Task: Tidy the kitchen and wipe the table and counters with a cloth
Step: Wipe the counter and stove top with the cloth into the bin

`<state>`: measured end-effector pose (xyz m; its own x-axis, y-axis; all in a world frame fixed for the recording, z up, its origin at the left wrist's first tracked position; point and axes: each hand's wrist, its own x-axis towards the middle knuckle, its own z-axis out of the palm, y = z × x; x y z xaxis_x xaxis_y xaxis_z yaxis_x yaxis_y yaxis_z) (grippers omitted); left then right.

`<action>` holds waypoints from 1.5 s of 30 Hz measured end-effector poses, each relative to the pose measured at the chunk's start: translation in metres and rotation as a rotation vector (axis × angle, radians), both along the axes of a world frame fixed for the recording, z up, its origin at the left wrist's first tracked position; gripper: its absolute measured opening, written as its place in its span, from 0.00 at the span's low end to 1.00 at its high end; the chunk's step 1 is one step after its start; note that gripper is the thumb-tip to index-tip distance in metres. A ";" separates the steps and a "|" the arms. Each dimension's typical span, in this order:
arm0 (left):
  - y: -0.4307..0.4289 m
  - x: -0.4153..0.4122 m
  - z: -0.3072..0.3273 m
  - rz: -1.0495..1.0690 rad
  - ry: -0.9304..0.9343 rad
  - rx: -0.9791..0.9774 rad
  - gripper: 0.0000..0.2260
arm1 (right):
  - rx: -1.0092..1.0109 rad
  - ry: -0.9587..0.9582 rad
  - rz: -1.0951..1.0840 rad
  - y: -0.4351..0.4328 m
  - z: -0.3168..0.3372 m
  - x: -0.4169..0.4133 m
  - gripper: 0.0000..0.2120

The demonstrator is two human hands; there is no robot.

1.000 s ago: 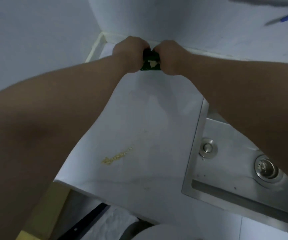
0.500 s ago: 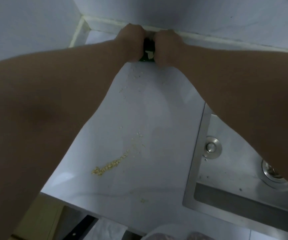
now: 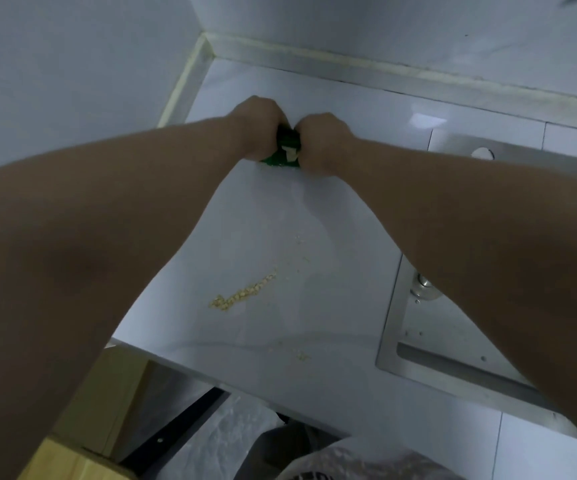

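Left hand point(image 3: 257, 128) and right hand point(image 3: 321, 142) both clench the green cloth point(image 3: 285, 152) between them, pressing it down on the counter point(image 3: 280, 220), crumbs point(image 3: 242, 296) lying nearer the body

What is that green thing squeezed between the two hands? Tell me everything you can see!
The green cloth is dark green with a pale tag or patch. It looks soft and is bunched up small. The left hand and right hand each close a grip on it from its sides, pressing it down on the white counter.
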<state>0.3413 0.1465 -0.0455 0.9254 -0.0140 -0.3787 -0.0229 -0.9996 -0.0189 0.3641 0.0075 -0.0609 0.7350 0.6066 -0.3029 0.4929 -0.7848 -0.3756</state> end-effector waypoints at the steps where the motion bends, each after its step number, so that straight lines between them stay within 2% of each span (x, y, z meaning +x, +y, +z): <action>1: 0.002 -0.011 -0.001 0.009 0.007 -0.008 0.09 | -0.001 0.006 0.014 0.000 0.000 -0.010 0.09; 14: -0.002 -0.135 -0.009 0.067 0.092 -0.120 0.09 | -0.081 0.070 0.112 -0.011 0.004 -0.125 0.10; 22: -0.013 -0.165 -0.003 -0.007 0.120 -0.110 0.06 | -0.099 0.090 0.133 -0.024 0.004 -0.160 0.10; 27: -0.016 -0.135 0.025 -0.047 0.222 -0.102 0.13 | -0.050 0.118 0.136 -0.031 0.018 -0.141 0.08; 32: -0.035 -0.078 0.047 -0.092 0.138 -0.147 0.11 | -0.010 0.073 0.063 -0.056 0.033 -0.084 0.08; 42: -0.082 0.053 0.046 -0.149 -0.085 -0.163 0.07 | 0.008 -0.116 -0.047 -0.095 0.034 0.053 0.08; 45: -0.090 0.085 0.038 -0.165 -0.085 -0.131 0.09 | 0.002 -0.144 -0.074 -0.097 0.023 0.081 0.11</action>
<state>0.4261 0.0567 -0.0072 0.9350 -0.2120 -0.2842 -0.1902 -0.9764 0.1024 0.4454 -0.0895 -0.0378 0.8134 0.5499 -0.1899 0.4829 -0.8202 -0.3068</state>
